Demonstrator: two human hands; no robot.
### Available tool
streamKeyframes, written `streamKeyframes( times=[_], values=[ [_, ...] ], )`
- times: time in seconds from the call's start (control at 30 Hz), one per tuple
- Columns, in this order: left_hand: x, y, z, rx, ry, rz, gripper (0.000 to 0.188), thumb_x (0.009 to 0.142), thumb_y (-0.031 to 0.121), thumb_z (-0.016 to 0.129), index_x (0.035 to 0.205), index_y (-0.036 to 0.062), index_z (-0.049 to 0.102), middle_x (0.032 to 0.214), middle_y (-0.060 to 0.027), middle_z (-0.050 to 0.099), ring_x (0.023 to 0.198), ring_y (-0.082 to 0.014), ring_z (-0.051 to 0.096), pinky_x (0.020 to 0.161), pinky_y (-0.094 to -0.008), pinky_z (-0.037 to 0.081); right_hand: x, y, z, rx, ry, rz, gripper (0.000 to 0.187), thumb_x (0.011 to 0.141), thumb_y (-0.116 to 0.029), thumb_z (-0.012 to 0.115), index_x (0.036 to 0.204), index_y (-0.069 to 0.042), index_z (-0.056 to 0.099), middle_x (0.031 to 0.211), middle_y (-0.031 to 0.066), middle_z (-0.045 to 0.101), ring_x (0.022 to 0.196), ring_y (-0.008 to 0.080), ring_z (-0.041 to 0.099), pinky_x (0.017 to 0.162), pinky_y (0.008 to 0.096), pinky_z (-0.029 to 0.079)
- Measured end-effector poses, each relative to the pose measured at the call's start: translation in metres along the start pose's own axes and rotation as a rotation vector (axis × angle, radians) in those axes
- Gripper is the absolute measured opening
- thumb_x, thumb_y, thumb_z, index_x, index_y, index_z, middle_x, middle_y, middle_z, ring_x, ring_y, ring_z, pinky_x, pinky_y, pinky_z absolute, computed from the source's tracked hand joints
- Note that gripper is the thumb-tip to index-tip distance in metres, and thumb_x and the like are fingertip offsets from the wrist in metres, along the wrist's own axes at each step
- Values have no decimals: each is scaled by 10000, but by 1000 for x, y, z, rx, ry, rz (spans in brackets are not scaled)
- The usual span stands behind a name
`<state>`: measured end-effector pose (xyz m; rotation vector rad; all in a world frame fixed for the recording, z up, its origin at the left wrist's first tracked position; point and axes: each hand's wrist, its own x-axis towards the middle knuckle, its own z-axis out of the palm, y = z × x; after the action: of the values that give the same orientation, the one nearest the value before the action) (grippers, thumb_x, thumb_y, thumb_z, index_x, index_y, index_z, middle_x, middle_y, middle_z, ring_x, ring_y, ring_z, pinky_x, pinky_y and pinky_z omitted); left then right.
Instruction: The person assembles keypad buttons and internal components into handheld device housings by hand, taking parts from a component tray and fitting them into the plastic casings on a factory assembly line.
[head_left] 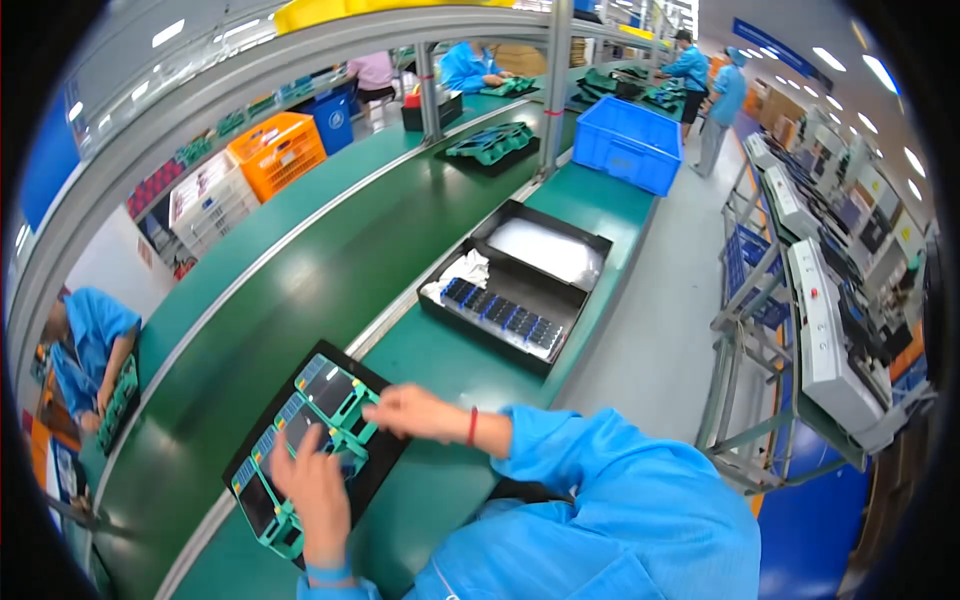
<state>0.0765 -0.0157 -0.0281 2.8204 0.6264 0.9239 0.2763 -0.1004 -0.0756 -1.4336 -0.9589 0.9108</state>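
Row of green frames with dark panels (330,388) sits lower left of centre, on a black tray (385,462) lying slantwise across the green bench and its metal rail. Left hand (314,490): fingers spread, over the middle of the row; blur hides whether it touches. Right hand (415,411): thumb and fingers drawn together at the right edge of the uppermost frame; can't tell if anything is pinched between them. Step looks like fine handwork on the frames, so I'd brace the row with the left by its green rims, work the right from the edge, and keep fingertips off the dark panels (they look glossy, likely mark easily). Keep the tray flat; a tilt across the rail could shift the row. Blue-and-black parts (503,313) lie in the open black box (590,245), right of centre, within easy reach of the right.
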Motion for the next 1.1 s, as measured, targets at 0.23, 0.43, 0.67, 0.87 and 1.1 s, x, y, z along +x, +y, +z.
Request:
streamKeyframes(
  times=[0.23, 0.43, 0.67, 0.87, 1.1],
  values=[
    [-56, -42, -67, -144, 290, -164, 198, 969, 153, 408, 1036, -17, 486, 1331, -169, 495, 1278, -379, 365, 1073, -481, 237, -49, 22, 96, 828, -631, 906, 493, 886, -513, 563, 948, -29, 490, 540, -58, 352, 387, 8, 237, 325, 184, 153],
    [-102, -63, -76, -232, 358, -387, 270, 978, 154, 336, 799, 1, 468, 1333, -190, 487, 1308, -332, 347, 1083, -413, 220, 4, 37, 138, 892, -454, 968, 415, 880, -469, 587, 796, -80, 469, 531, -54, 395, 338, 14, 286, 281, 176, 195],
    [-119, -70, -82, -455, 347, -566, 253, 961, 112, 363, 788, -9, 503, 1248, -166, 556, 1293, -346, 363, 1059, -415, 268, 139, 10, 151, 717, -274, 800, 319, 876, -335, 625, 911, -46, 494, 708, 28, 524, 394, 35, 315, 316, 184, 250],
    [-121, -76, -57, -653, 291, -683, 337, 984, 176, 369, 749, -3, 529, 1195, -181, 590, 1249, -328, 424, 1046, -401, 297, 227, 23, 141, 689, -103, 607, 278, 870, -260, 628, 932, -26, 490, 806, 90, 557, 389, 35, 241, 323, 212, 177],
    [-119, -78, -38, -958, 216, -926, 354, 1002, 255, 364, 914, -3, 591, 1073, -100, 617, 896, -122, 501, 809, -257, 391, 115, 6, 163, -122, -496, -50, 385, 895, -413, 581, 950, -38, 646, 802, 47, 659, 704, 101, 570, 647, 249, 469]
  ],
)
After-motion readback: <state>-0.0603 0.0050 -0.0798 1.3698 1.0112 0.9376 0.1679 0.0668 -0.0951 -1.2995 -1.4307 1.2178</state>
